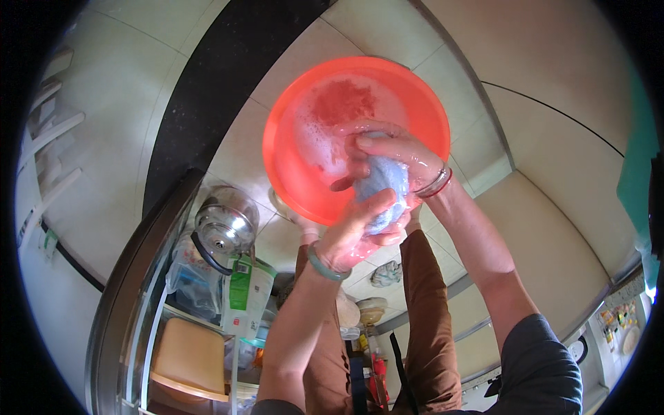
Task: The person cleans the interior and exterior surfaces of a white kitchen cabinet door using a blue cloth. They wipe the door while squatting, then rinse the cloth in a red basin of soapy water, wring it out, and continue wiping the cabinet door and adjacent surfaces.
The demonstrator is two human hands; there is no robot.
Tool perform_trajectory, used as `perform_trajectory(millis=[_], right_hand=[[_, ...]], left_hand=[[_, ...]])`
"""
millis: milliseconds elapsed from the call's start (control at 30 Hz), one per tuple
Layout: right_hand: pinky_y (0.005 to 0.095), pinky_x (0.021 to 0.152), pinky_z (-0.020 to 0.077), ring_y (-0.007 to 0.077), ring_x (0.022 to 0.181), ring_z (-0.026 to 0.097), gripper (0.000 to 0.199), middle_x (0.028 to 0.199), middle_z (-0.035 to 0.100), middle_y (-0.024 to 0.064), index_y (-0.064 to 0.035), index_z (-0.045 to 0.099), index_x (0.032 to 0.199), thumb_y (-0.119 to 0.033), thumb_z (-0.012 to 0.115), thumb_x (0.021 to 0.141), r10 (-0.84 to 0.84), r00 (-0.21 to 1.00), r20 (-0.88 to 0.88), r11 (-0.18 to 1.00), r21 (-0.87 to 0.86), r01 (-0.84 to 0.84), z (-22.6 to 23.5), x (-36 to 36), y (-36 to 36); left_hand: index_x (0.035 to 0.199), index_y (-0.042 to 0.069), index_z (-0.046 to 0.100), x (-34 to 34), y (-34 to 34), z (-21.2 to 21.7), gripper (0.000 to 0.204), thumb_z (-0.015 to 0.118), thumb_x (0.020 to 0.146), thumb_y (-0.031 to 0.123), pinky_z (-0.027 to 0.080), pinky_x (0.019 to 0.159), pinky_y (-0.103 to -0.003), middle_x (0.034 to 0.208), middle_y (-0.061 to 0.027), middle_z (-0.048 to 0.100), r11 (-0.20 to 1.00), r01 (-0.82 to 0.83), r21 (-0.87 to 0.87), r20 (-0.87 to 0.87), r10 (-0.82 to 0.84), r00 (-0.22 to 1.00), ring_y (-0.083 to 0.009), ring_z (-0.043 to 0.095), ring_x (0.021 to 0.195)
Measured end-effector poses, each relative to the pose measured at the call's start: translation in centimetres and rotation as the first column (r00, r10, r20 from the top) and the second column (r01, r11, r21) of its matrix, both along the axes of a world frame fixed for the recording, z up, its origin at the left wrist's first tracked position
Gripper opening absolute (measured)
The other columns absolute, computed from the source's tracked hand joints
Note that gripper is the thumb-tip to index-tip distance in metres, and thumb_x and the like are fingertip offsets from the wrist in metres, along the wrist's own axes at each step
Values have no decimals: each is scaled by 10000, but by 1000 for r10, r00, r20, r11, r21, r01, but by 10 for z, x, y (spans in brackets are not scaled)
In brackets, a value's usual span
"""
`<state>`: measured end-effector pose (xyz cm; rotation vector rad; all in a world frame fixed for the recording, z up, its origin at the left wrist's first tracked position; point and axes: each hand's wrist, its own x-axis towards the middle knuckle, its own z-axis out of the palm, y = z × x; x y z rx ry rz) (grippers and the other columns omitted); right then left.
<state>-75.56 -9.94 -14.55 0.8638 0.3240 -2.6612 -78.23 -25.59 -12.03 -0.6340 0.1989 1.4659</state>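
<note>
Two-handed grip: my right hand [409,153] and left hand [351,238] clasp a bunched light-blue cloth [382,180].
It sits between them at the frame's centre, right hand over its top, left around its lower end. I judge this a rubbing or squeezing step in washing; the next move calls for a firm hold on slippery cloth. Beyond, the orange-red basin [282,152] with suds [312,138] fills the upper middle.

The cloth [384,181] looks rough and matt, the basin [280,142] smooth plastic, the kettle [223,220] glossy metal (bright with reflections)
</note>
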Motion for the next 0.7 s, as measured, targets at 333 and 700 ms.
perform_trajectory(millis=[333, 700], right_hand=[[285, 588, 476, 127, 643, 570, 236, 733, 582, 47, 3, 627, 947, -228, 580, 972, 213, 969, 126, 916, 320, -243, 0, -5, -12], [375, 605, 481, 232, 572, 573, 427, 619, 595, 129, 13, 631, 766, -341, 534, 984, 227, 894, 387, 350, 824, -446, 5, -12, -31]], left_hand=[[918, 92, 568, -16, -3, -5, 189, 679, 897, 243, 237, 440, -201, 685, 63, 465, 847, 397, -353, -346, -512, 786, -20, 378, 532], [776, 9, 611, 10, 2, -41, 203, 696, 799, 193, 443, 542, -301, 694, -11, 612, 695, 214, -686, -655, -718, 235, -101, 564, 656]])
